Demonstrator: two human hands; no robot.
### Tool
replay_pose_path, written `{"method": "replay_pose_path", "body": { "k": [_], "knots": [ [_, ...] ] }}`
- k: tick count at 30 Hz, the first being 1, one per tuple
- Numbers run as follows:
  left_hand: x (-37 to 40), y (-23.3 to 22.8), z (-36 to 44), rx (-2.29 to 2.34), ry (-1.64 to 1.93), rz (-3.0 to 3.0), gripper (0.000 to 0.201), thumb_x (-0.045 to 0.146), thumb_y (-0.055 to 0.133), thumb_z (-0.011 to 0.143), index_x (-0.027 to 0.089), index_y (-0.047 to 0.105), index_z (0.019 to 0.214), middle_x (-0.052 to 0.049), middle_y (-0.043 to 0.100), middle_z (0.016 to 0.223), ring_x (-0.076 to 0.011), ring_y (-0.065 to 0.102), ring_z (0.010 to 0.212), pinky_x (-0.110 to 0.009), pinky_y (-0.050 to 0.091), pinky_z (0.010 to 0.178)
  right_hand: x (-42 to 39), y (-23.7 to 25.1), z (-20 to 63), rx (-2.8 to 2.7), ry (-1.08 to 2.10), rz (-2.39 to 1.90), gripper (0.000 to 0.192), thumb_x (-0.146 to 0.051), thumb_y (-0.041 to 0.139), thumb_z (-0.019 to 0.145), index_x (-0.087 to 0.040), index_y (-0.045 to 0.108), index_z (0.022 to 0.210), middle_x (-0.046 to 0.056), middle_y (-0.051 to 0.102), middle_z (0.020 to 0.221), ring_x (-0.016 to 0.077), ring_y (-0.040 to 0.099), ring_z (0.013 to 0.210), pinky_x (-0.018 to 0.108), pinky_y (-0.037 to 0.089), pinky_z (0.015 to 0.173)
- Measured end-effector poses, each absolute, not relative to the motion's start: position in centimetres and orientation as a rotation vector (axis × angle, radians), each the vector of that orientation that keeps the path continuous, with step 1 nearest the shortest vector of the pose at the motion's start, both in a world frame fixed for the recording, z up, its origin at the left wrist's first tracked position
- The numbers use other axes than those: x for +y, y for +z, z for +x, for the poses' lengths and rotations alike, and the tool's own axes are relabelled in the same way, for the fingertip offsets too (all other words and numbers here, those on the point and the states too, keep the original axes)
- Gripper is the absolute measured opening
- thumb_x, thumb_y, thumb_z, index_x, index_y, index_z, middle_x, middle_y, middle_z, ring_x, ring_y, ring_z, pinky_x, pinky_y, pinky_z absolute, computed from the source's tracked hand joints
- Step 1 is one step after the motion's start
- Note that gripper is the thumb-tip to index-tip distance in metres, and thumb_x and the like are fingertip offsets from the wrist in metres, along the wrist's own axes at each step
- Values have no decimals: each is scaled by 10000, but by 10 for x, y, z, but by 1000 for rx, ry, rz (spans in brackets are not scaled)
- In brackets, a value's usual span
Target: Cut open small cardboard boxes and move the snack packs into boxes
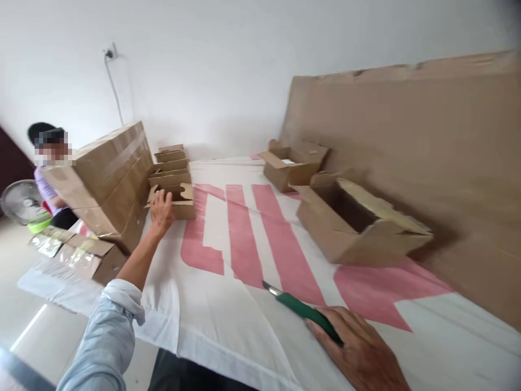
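Note:
My left hand (163,210) reaches out to the nearest small open cardboard box (184,210) in a row on the table's left part. Its fingers are hooked over the box's edge, and the thumb is hard to see. In my right hand (360,347), low at the right, is a utility knife (303,309) with a green handle, its blade pointing forward and left above the cloth. Behind the nearest box stand more small open boxes (171,164).
Two larger open cardboard boxes, one near (325,231) and one far (280,175), stand before a big cardboard sheet (407,136). Taped cartons (109,174) are stacked at the left. A person (49,179) and a fan (24,202) are beyond. White cloth with red print (228,320) covers the table.

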State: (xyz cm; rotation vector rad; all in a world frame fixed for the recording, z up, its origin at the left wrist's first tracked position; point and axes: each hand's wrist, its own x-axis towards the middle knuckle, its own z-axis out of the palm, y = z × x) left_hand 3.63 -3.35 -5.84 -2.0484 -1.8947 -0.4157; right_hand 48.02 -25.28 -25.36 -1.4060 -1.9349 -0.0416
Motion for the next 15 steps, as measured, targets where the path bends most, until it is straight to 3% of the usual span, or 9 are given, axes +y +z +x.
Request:
{"method": "replay_pose_path", "body": {
  "k": [5, 9, 15],
  "knots": [
    [-155, -48, 16, -1753, -392, -2336, 650, 283, 727, 894, 225, 536, 1513, -187, 474, 1653, -375, 428, 1548, -543, 424, 1196, -253, -262, 484, -1938, 36, -1390, 324, -547, 536, 969, -270, 705, 979, 119, 751, 929, 358, 708, 890, 509, 546, 827],
    [-242, -13, -53, -1875, -271, -2374, 945, 369, 892, 764, 273, 448, 1592, -165, 453, 1673, -369, 442, 1544, -540, 408, 1235, -251, -264, 484, -1950, 21, -1355, 334, -573, 530, 960, -281, 692, 951, 109, 741, 886, 359, 707, 865, 504, 543, 800],
    [-263, 24, -148, -2143, 288, -2185, 1313, 196, 981, 524, 297, 342, 1667, -221, 347, 1746, -473, 316, 1612, -650, 388, 1212, -252, -254, 479, -1966, -2, -1401, 395, -594, 492, 983, -260, 700, 951, 113, 742, 890, 344, 700, 872, 472, 540, 795]
  ]
}}
